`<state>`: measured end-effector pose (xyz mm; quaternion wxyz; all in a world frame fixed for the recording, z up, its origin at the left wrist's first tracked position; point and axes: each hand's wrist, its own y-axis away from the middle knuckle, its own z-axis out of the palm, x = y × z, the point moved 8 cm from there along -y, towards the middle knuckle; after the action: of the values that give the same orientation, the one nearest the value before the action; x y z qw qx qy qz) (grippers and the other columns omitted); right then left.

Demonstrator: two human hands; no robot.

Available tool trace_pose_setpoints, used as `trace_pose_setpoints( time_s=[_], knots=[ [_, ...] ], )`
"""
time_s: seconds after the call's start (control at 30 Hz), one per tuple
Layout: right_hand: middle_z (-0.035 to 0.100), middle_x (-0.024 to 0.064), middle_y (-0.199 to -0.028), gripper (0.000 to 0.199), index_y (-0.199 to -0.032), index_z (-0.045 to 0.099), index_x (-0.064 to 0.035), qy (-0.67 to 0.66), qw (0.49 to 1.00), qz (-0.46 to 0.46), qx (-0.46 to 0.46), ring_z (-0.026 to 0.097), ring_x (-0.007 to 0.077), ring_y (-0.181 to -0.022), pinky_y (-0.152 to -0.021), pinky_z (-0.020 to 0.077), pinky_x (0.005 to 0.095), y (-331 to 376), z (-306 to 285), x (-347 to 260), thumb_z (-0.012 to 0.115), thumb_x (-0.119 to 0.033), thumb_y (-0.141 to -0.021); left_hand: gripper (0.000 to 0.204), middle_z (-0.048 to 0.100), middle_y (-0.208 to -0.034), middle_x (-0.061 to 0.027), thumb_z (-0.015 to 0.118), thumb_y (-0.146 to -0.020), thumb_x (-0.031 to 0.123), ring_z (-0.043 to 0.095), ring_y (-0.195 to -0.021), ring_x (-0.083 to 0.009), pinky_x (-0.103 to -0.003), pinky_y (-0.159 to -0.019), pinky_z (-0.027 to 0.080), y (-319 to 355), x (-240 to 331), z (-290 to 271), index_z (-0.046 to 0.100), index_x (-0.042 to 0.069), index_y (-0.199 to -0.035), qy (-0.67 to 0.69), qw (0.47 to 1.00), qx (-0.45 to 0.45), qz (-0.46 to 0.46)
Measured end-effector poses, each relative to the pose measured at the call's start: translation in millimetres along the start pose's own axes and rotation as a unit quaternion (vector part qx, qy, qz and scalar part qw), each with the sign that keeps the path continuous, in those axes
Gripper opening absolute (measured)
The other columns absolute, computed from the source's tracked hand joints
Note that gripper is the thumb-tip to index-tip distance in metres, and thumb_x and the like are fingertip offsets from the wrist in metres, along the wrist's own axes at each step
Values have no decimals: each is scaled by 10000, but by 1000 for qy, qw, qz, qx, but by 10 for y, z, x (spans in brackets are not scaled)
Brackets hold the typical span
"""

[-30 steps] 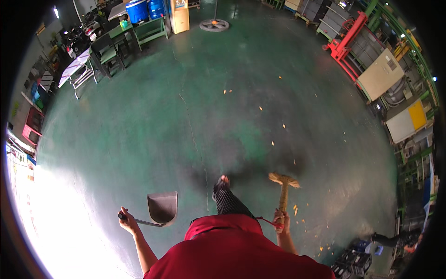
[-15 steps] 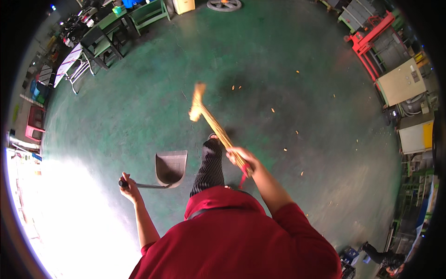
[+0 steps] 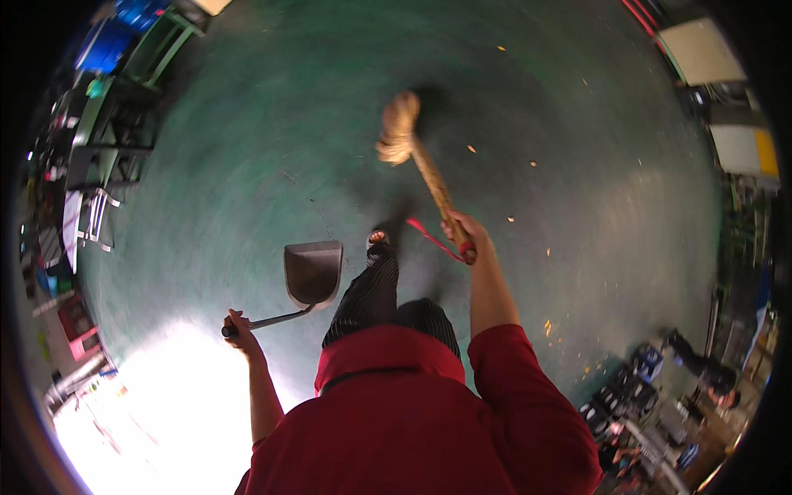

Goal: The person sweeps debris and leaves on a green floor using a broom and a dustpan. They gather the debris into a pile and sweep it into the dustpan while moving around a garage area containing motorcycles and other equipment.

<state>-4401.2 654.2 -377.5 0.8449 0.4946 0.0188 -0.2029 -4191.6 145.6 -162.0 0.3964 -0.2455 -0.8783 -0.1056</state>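
Right hand (image 3: 464, 231) grips the broom (image 3: 421, 161) handle at centre frame; left hand (image 3: 238, 324) is closed on the dustpan (image 3: 312, 271) handle, lower left. Risk: a long stroke may scatter the scraps (image 3: 547, 328) across the green floor (image 3: 247, 165), past the pan.

A workshop or factory hall: a wide green-painted concrete floor (image 3: 272, 140) strewn with small wood chips (image 3: 547, 327), with metal racks (image 3: 124, 124), blue drums (image 3: 115, 37) and boxy machines (image 3: 726, 99) along its edges.

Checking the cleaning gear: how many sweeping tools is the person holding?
2. A grey dustpan, carried low by its long handle in the left hand, and a straw broom, stretched forward over the green floor from the right hand.
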Motion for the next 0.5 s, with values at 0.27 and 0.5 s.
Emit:
trace_pose_setpoints(
  time_s=[0.27,0.5],
  knots=[
    [494,109,-638,227,-861,402,-24,-358,911,-81,191,480,135,-440,-368,445,225,1328,-2177,78,489,-232,-837,336,474,-514,-21,479,-873,298,462,-513,-102,-257,-563,403,-369,741,996,543,11,-710,-10,992,-113,49],
    [470,91,-613,179,-861,390,-45,-366,869,-199,267,457,130,-427,-350,417,220,2179,-2614,375,502,-182,-830,361,463,-491,-14,473,-874,319,468,-533,-104,-259,-604,410,-322,1588,1621,541,13,-697,-9,983,-131,127]
  ],
)
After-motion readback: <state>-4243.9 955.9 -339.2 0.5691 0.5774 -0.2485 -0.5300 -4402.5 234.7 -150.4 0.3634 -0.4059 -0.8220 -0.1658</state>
